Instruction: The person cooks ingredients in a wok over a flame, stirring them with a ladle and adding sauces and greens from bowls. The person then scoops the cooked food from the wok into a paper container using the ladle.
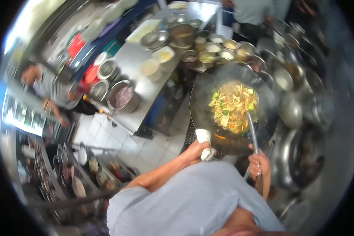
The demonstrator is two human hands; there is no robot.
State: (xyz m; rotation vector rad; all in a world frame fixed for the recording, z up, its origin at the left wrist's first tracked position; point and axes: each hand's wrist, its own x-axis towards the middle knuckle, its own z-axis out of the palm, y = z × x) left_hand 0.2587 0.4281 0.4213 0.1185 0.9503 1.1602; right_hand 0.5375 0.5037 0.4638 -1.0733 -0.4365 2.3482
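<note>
A large dark wok (202, 100) stands in front of me, with steam over it. Stir-fried noodles (232, 104) with green and orange vegetable pieces fill its middle. My left hand (196, 151) is closed around a folded white cloth (203, 135) at the wok's near left edge; whatever the cloth covers is hidden. My right hand (259, 164) grips the handle of a long metal cooking utensil (253, 131). Its far end reaches into the right side of the noodles, and food hides the shape of its head.
Bowls of ingredients (213, 47) crowd beyond the wok. Metal pans and bowls (290, 108) line the right side. Left stands a steel table (143, 92) with a pot (122, 96). Another person (53, 88) is at far left, and one (253, 15) at the back. Shelves (72, 173) are lower left.
</note>
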